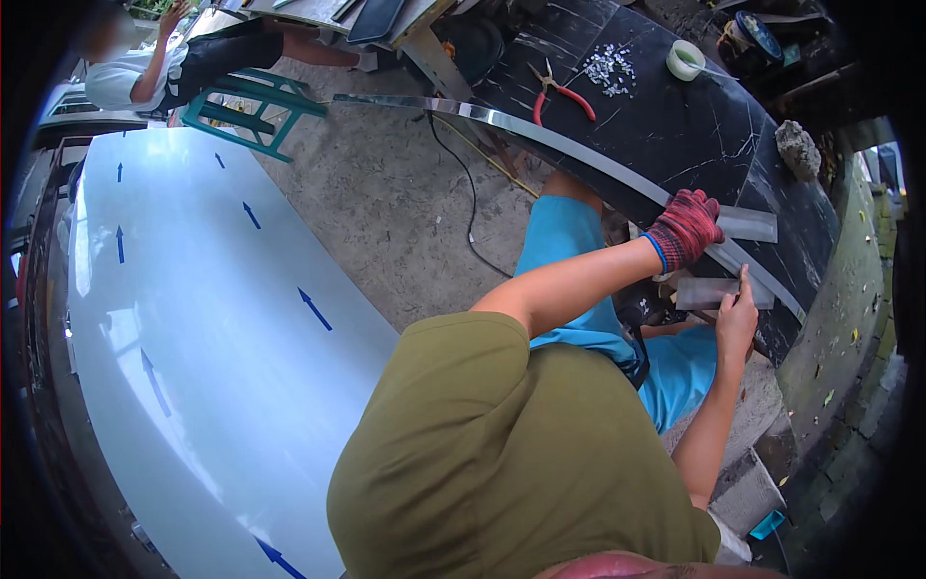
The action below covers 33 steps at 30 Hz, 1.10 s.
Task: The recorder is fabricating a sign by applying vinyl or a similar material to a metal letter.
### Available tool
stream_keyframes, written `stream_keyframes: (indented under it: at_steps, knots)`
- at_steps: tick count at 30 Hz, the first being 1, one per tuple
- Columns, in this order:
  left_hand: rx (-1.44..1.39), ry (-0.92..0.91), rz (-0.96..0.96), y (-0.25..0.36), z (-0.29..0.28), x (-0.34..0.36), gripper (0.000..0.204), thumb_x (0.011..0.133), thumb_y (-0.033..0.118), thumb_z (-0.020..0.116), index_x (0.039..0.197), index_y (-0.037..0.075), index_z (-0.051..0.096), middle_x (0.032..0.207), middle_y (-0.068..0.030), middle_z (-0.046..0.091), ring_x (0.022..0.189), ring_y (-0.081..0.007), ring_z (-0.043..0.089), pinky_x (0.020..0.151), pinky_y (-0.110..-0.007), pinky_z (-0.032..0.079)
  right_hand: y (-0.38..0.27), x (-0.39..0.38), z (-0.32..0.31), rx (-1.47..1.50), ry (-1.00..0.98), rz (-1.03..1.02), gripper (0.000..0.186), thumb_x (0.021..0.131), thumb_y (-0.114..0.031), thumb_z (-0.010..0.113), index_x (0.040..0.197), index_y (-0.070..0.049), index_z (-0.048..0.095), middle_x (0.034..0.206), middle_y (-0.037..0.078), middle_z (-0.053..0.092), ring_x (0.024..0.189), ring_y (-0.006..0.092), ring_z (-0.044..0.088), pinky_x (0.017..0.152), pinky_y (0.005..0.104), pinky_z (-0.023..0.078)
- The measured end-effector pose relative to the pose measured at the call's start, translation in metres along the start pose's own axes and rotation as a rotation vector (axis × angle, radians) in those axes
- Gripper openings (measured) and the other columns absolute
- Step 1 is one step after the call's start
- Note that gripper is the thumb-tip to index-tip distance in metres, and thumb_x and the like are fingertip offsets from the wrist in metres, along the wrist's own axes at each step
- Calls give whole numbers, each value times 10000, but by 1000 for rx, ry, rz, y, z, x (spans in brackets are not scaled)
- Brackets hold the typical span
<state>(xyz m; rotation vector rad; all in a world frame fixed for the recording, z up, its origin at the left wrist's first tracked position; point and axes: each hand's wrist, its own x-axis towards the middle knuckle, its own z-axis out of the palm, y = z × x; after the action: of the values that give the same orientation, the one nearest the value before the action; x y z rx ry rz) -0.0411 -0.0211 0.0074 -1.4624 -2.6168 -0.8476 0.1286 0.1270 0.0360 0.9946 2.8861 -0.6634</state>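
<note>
A long, thin metal strip lies across the black marble-patterned tabletop, its left end reaching past the table edge. My left hand, in a red and black knit glove, is closed over the strip near its right part. Beside that glove, a short flat metal piece lies crosswise. My right hand, bare, is at the near table edge next to the strip, fingers drawn together around something slim and dark that I cannot make out. Close to it lies another flat metal piece.
Red-handled pliers, small whitish scraps and a round tub with a stick sit on the table. A rough stone stands at its right. Left are a large pale sheet, a green stool and another person.
</note>
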Motion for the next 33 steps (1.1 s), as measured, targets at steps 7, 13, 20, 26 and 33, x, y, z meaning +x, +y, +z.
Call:
stream_keyframes:
  at_steps: [7,13,20,26,33]
  knots:
    - [-167,357,28,-9,-7,-17,464,745,180,808,1205,193,744,1146,-119,690,1108,-352,638,953,-501,484,-3,1,0,-79,33,-2,628,960,-113,562,1580,-193,495,879,310,699,822,470,701,789,576,524]
    - [-102,528,-94,-34,-89,-64,571,774,137,799,1331,167,673,1196,-139,674,1126,-376,626,985,-516,479,-7,-4,-1,-14,48,-7,654,920,-80,557,1568,-148,508,893,278,696,823,448,695,798,535,532]
    - [33,782,-264,-105,-178,-104,519,842,80,777,1347,102,663,1209,-143,698,1142,-366,635,1033,-482,488,-10,-6,-3,-26,48,-46,681,901,-39,572,1575,-96,485,864,310,696,817,476,697,791,560,536]
    - [-5,1108,-456,-185,-273,-143,324,980,84,688,1292,4,649,1139,-148,692,1073,-277,674,938,-411,543,-13,-6,-3,-66,41,-25,690,906,-47,572,1586,-104,470,841,306,691,795,469,696,777,562,533]
    - [512,871,-751,-365,-442,-159,483,973,289,733,1393,72,634,1256,-195,693,1137,-314,700,990,-392,556,-17,-2,-3,-92,8,-35,696,914,-53,567,1598,-102,450,821,299,687,775,461,694,768,559,532]
